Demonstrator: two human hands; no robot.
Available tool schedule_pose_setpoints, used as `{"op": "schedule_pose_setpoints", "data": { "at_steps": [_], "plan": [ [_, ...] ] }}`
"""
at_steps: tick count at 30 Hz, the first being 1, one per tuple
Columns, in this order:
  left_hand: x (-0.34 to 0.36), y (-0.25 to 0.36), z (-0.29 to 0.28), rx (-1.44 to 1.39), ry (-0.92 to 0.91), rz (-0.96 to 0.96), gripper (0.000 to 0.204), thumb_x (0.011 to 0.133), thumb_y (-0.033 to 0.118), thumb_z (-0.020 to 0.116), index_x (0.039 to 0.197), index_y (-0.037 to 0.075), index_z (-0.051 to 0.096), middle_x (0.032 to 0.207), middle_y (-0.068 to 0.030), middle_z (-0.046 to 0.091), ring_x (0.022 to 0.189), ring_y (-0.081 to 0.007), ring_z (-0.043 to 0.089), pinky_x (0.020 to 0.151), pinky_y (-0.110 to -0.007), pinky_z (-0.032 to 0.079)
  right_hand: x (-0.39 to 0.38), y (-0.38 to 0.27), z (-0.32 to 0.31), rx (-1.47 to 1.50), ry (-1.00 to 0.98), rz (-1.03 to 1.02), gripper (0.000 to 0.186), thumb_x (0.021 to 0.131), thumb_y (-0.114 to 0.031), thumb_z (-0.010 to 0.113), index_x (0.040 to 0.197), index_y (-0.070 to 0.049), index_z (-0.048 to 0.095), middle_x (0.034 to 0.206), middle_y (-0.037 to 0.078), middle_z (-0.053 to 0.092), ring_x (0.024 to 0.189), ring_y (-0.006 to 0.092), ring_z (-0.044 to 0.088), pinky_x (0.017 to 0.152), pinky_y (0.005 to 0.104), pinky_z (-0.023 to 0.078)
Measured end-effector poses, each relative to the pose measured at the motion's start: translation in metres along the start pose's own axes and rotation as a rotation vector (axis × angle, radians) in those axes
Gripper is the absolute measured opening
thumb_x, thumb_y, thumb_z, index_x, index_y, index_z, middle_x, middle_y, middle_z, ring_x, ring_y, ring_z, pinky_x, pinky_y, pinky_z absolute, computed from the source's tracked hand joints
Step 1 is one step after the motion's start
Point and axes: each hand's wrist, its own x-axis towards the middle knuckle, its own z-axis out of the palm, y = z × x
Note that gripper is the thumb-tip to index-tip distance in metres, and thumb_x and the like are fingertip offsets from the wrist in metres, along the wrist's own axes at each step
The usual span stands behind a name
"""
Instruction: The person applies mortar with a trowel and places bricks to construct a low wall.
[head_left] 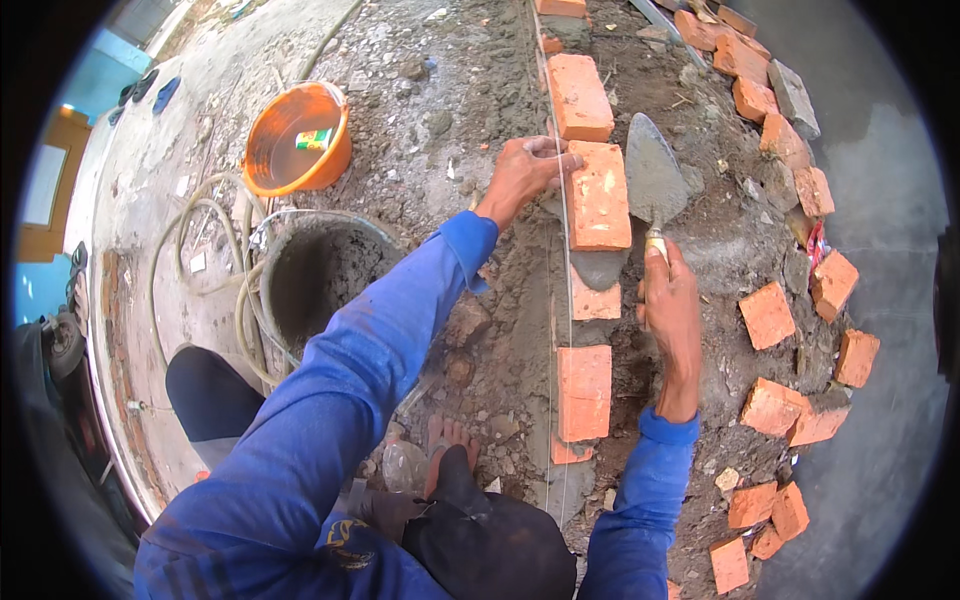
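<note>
My left hand [528,172] has its fingers on the left edge of an orange brick [600,205] in the wall row, gripping it beside a taut string line [566,270]. Wet mortar [600,268] bulges out under the near end of this brick, above a lower brick [596,300]. In my closed right hand [670,305] is the handle of a trowel [655,170]. Its grey, mortar-smeared blade points away from me, just right of the held brick. Farther along the row sits another brick [580,98], and a nearer one [584,392] lies toward me.
Left of the row stand a bucket of grey mortar [330,262] and an orange basin [335,165] holding a small green-and-yellow packet. A hose [240,290] coils beside them. Loose bricks [768,315] are scattered along the right. My bare foot [450,440] rests on the rubble.
</note>
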Motion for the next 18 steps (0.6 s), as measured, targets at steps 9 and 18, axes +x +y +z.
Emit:
{"op": "schedule_pose_setpoints", "data": {
  "at_steps": [9, 18],
  "plan": [
    [-0.013, -0.003, 0.004, -0.064, -0.036, -0.022, 0.056, 0.086, 0.022, 0.086, 0.130, -0.004, 0.065, 0.104, -0.0107, 0.075, 0.086, -0.0143, 0.072, 0.075, -0.027, 0.062, -0.033, -0.017, 0.006, -0.425, 0.427, -0.436, 0.046, 0.108, -0.025, 0.053, 0.146, 0.000, 0.054, 0.078, 0.021, 0.073, 0.068, 0.0391, 0.073, 0.065, 0.0502, 0.055],
    [-0.012, 0.008, 0.000, -0.045, 0.004, -0.050, 0.055, 0.083, 0.019, 0.088, 0.127, -0.006, 0.067, 0.106, -0.0135, 0.075, 0.086, -0.0167, 0.074, 0.072, -0.028, 0.065, -0.063, -0.041, 0.029, -0.538, 0.202, -0.210, 0.046, 0.105, -0.026, 0.055, 0.146, -0.006, 0.053, 0.087, 0.030, 0.071, 0.083, 0.0518, 0.071, 0.070, 0.0588, 0.052]
  ]
}}
